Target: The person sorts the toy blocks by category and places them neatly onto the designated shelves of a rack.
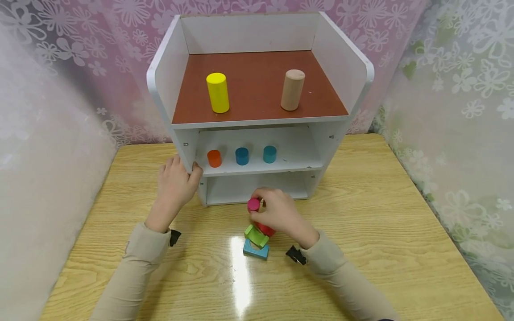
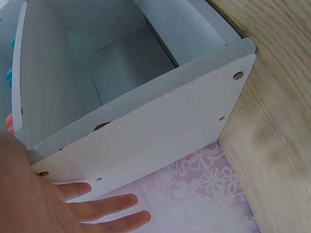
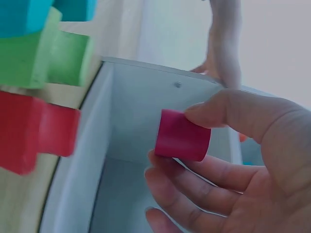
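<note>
My right hand (image 1: 277,210) pinches a small magenta cylinder block (image 3: 182,136) between thumb and fingers, in front of the shelf's lowest compartment. Below that hand on the table lie a red block (image 3: 36,128), a green notched block (image 1: 256,236) and a blue arch block (image 1: 255,250), close together. At the left side of the white toy shelf (image 2: 141,136), my left hand (image 1: 176,185) rests with its thumb at the front edge. In the left wrist view its fingers (image 2: 109,208) stretch straight along the outer side panel.
Orange (image 1: 214,158), dark blue (image 1: 242,156) and teal (image 1: 270,154) cylinders stand on the middle shelf. A tall yellow cylinder (image 1: 218,92) and a plain wooden cylinder (image 1: 293,90) stand on the brown top. The wooden table (image 1: 361,214) extends around the unit, with flowered curtains behind.
</note>
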Tool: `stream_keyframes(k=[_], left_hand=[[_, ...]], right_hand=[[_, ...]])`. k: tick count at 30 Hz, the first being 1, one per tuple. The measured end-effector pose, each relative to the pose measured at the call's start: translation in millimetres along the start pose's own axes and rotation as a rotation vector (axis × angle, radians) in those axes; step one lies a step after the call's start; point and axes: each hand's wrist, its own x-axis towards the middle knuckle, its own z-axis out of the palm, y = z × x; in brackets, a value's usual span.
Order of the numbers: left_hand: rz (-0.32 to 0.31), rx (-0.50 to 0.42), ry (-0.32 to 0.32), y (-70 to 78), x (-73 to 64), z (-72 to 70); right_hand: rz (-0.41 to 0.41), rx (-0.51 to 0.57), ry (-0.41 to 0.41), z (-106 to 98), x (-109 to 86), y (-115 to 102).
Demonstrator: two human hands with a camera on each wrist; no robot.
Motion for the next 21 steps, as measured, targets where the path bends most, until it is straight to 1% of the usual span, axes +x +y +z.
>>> stream_keyframes(k=[4, 9, 16, 21], left_hand=[[-0.003, 0.000, -0.005, 1.1, -0.3, -1.1], [-0.003, 0.000, -0.010, 2.6, -0.3, -1.8], [-0.005, 0.001, -0.001, 2.0, 0.4, -1.1], [0.002, 0.004, 0.003, 1.6, -0.5, -1.2]], right_hand=[[0.014, 0.002, 0.015, -11.2, -4.8, -1.8], [0.008, -0.011, 0.068, -26.0, -10.6, -2.8], [-0.071, -0.043, 0.165, -49.9, -18.3, -1.7], [-0.094, -0.060, 0.232, -67.9, -21.6, -1.3]])
